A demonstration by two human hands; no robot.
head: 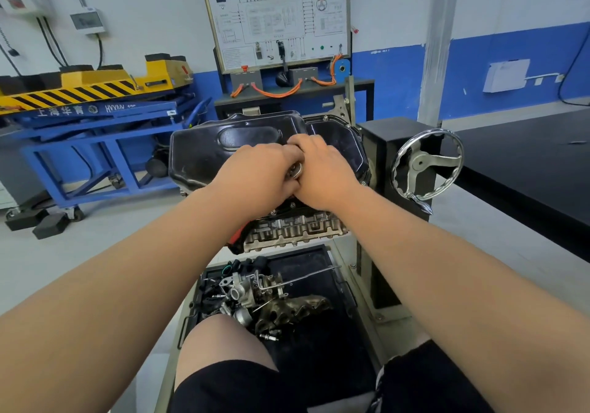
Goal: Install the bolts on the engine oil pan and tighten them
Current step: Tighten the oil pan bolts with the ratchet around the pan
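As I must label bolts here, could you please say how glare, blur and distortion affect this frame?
Head view: even light, no hard shadows; soft glare on the black oil pan, glints on the chrome handwheel; wide-angle distortion tilts the pillar and swells the forearms; the left hand and right hand are sharp but hide most of the shiny metal part between them.

Automotive training workshop: engine stand handwheel (427, 165), wiring trainer board (276, 16), blue lift table (95, 119).

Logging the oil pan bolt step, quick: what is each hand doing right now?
Left hand: curled round a small shiny metal piece over the oil pan.
Right hand: curled round the same metal piece.
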